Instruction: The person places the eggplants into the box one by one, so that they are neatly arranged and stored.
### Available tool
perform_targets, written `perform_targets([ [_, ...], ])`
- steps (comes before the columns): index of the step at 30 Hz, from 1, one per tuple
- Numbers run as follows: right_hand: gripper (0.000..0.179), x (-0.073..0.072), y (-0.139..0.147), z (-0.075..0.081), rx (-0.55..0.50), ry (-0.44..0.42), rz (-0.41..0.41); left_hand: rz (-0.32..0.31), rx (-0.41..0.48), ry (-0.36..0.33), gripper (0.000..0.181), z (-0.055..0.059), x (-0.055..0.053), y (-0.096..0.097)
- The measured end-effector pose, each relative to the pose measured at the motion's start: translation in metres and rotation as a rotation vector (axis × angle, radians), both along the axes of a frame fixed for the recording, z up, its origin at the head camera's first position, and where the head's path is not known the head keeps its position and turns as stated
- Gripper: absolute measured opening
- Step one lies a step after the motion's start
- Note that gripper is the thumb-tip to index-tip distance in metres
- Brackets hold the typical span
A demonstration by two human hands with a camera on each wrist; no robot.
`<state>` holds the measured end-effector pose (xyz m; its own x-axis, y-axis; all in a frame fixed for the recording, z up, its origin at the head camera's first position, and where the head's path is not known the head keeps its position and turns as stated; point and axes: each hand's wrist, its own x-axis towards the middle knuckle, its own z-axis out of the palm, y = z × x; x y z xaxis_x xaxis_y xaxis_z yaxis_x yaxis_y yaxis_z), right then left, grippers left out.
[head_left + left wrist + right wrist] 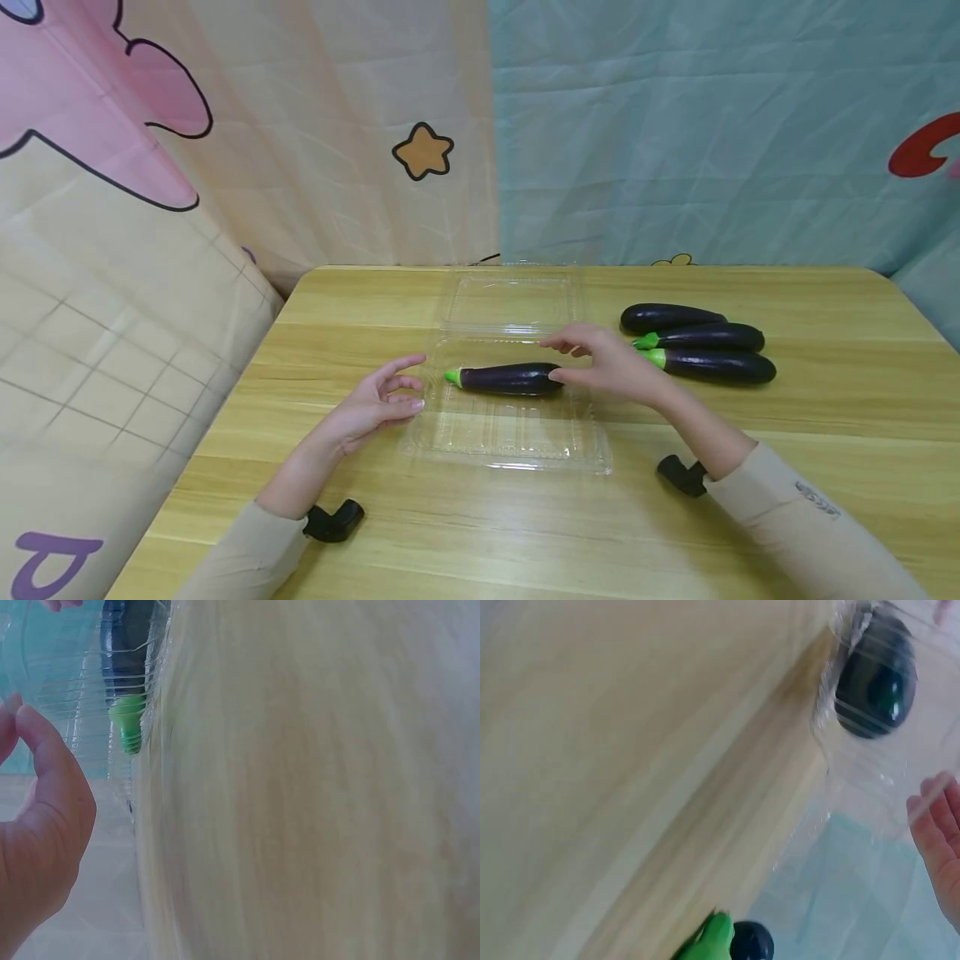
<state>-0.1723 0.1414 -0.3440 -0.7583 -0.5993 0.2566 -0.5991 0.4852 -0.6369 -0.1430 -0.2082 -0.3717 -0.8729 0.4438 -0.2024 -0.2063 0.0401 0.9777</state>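
An eggplant point(513, 379) with a green stem end lies in the bottom of a clear plastic clamshell box point(517, 461), its stem toward the left. The lid point(513, 300) is folded back flat behind the box. At the left rim is my left hand point(375, 404), its fingers loosely bent and apart; whether they touch the plastic I cannot tell. My right hand point(603, 362) hovers over the box's right side, thumb by the eggplant's blunt end and fingers relaxed. The right wrist view shows a gap between this hand point(941, 832) and the eggplant point(877, 679).
To the right of the box lie three more eggplants, a rear one point(667, 317), a middle one point(708, 337) and a front one point(720, 367). The wooden table point(480, 533) ends at a printed cloth backdrop point(645, 142). Black wrist mounts point(335, 521) show below both sleeves.
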Motion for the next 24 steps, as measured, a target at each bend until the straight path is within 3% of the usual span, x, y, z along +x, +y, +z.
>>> perform_targets([
  [13,0.035,0.004,0.037,0.014,-0.030,0.043,-0.093,0.013,0.006,-0.024,0.073,0.001,-0.001,0.001],
  [24,0.032,0.013,0.071,0.013,0.008,0.044,-0.171,0.022,-0.012,-0.021,0.071,0.001,0.000,0.001],
])
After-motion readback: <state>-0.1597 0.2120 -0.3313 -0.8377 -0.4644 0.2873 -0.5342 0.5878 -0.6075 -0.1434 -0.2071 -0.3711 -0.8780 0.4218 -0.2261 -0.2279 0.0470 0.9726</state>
